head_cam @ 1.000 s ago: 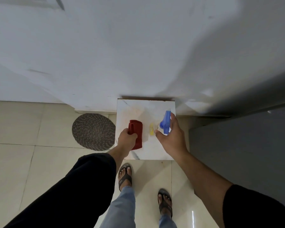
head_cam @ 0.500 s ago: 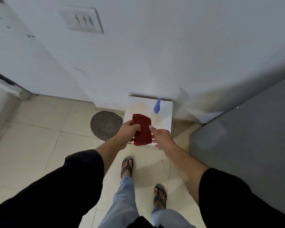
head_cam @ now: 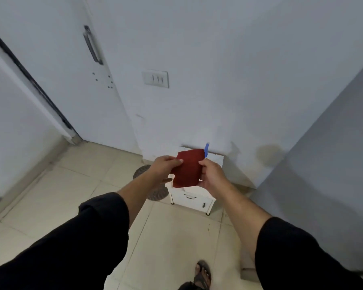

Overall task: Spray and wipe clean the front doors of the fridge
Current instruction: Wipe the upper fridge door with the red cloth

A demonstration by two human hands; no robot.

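Spray bottle now down on white cabinet; right hand joins left hand, both pinching red cloth. Wiping grey fridge likely next.

no readable text, label or number anywhere — nothing legible.

A cloth is held btwn the left hand & right hand, above a small cabinet set against the wall. A spray bottle is seen on the cabinet top, behind the cloth. A mat lies left of the cabinet, the fridge at right. A switch plate is mounted above, w/ a door to its left.
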